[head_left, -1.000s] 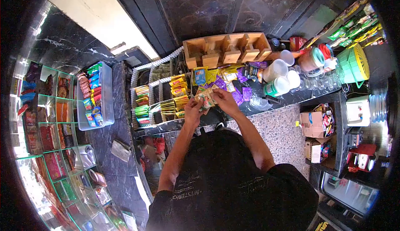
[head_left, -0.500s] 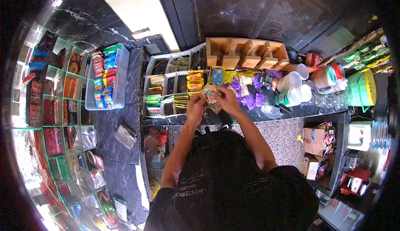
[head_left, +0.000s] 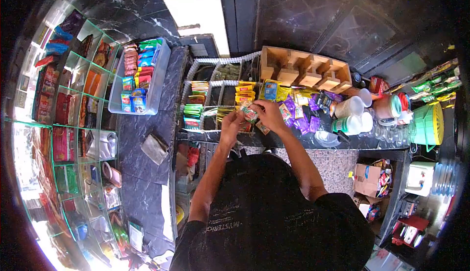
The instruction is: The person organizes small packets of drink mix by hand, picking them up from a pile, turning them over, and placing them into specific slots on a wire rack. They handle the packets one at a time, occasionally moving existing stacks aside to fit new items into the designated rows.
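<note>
My left hand (head_left: 232, 125) and my right hand (head_left: 270, 115) meet over the counter's front edge, fingers pinched on a small printed sachet (head_left: 249, 113) with green and red on pale. Another sachet (head_left: 263, 126) lies just below my right fingers. Left of my hands stands a white-edged divided tray (head_left: 215, 82), its compartments holding yellow sachets (head_left: 245, 93), green sachets (head_left: 193, 110) and dark sachets. To the right, loose purple sachets (head_left: 302, 124) and yellow packets (head_left: 283, 93) are spread over the dark counter.
A wooden divided box (head_left: 306, 68) stands behind the packets. Jars (head_left: 349, 107) and a green bucket (head_left: 425, 126) fill the right side. On the left counter are a clear bin (head_left: 159, 78) of sachets and a folded cloth (head_left: 155, 148), beside glass shelves (head_left: 73, 161) of goods.
The view has shifted, so the counter things sit farther right. My hands stay together on the sachet, whose angle has changed; another sachet now shows separately beneath my right hand.
</note>
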A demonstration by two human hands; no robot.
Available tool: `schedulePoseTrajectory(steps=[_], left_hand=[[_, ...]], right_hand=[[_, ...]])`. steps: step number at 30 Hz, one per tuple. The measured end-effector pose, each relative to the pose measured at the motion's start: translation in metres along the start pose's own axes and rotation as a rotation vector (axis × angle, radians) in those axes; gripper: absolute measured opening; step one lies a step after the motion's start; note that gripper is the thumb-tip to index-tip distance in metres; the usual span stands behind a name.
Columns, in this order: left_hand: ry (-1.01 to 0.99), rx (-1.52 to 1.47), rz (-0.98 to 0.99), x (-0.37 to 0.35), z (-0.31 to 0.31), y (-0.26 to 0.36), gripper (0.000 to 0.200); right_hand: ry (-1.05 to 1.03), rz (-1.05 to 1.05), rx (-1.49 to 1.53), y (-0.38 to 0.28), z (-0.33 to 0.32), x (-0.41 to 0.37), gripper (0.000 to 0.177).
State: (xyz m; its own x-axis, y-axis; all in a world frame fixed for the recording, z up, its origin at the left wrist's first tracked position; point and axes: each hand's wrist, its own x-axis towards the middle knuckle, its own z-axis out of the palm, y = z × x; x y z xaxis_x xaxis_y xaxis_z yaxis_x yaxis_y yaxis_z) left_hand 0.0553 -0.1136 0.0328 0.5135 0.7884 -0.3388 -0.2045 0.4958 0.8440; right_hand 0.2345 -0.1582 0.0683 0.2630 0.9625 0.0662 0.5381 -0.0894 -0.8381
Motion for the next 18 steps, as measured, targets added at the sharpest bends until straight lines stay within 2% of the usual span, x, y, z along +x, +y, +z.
schedulePoseTrajectory(steps=[4, 6, 7, 9, 12, 15, 17, 18], left_hand=[[0.031, 0.025, 0.081, 0.007, -0.021, -0.009, 0.025], [0.057, -0.017, 0.07, 0.003, -0.025, -0.004, 0.025], [0.081, -0.058, 0.058, -0.001, -0.023, 0.001, 0.024], [0.072, -0.091, 0.043, -0.009, -0.019, 0.012, 0.024], [0.039, -0.095, 0.003, -0.006, -0.028, 0.012, 0.024], [0.003, 0.021, 0.023, -0.002, -0.037, 0.007, 0.024], [-0.001, 0.284, 0.17, 0.006, -0.05, -0.009, 0.021], [0.0, 0.281, 0.173, 0.006, -0.053, -0.007, 0.021]], right_hand=[[0.033, -0.12, 0.038, -0.016, 0.012, -0.001, 0.037], [-0.134, 0.112, 0.069, -0.026, 0.009, -0.004, 0.042], [-0.134, 0.115, 0.067, -0.022, 0.014, -0.004, 0.042], [0.018, 0.07, 0.234, -0.012, 0.024, -0.001, 0.032], [-0.019, 0.06, 0.061, -0.003, 0.028, 0.0, 0.028], [-0.058, 0.034, -0.057, -0.01, 0.03, 0.0, 0.031], [-0.084, 0.012, -0.107, -0.018, 0.034, 0.001, 0.032], [-0.108, -0.041, -0.067, -0.02, 0.037, 0.002, 0.035]])
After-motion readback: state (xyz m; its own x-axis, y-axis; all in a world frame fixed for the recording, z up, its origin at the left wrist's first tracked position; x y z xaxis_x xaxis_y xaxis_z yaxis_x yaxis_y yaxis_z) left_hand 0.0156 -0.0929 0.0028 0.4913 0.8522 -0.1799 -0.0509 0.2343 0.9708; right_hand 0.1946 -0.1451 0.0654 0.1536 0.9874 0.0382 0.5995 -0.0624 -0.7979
